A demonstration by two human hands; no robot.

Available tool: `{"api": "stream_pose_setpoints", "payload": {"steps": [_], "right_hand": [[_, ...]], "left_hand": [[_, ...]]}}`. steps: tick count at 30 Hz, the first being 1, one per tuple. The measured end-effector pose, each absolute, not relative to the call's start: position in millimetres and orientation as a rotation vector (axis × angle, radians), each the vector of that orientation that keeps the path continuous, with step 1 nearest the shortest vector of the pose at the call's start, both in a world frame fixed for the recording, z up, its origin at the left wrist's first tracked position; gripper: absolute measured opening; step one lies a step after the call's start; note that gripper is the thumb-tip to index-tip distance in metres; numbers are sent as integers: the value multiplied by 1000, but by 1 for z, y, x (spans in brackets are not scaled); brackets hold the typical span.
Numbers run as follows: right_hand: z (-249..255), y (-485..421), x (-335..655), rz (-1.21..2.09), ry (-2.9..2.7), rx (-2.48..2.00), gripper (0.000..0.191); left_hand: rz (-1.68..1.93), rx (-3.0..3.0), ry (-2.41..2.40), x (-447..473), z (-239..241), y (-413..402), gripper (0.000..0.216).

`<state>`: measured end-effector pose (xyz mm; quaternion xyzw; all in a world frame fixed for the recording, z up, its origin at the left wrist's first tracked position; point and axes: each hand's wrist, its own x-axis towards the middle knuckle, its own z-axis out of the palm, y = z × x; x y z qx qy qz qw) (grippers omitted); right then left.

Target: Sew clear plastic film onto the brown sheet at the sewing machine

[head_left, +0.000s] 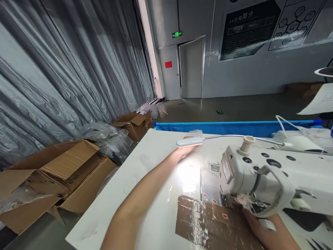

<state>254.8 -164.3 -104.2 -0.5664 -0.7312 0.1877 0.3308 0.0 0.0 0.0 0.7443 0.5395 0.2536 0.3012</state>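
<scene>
My left hand [187, 150] reaches under the smooth white lamp head [189, 142]; I cannot tell its grip. My right hand [256, 222] lies hidden under the sewing machine [275, 177], touching crinkly shiny plastic [208, 218].

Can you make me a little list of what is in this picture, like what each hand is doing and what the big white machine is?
machine: white sewing machine on a white table
lamp: small lit lamp on a bendy arm
left hand: reaches out right under the lamp head; whether it touches is unclear
right hand: mostly hidden beneath the machine, on the taped cardboard piece
floor, left: open cardboard boxes and plastic bags
</scene>
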Motion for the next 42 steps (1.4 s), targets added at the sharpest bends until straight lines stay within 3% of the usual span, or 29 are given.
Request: {"api": "stream_pose_setpoints", "payload": {"steps": [4,9,18,30,42], "right_hand": [[-113,-166,256,504,-1877,-1507,17],[-126,-166,261,513,-1807,-1589,24],[-110,-169,256,561,-1824,-1656,30],[-105,-171,253,446,-1899,-1498,28],[-111,-170,257,476,-1929,-1494,28]], "left_hand": [[619,1746,1236,-54,14,-64,25],[478,1369,968,-106,15,-129,65],[377,1578,1202,-115,-9,-135,74],[826,1615,1599,-65,-30,-118,51],[1024,1341,1449,-76,-45,-111,34]]}}
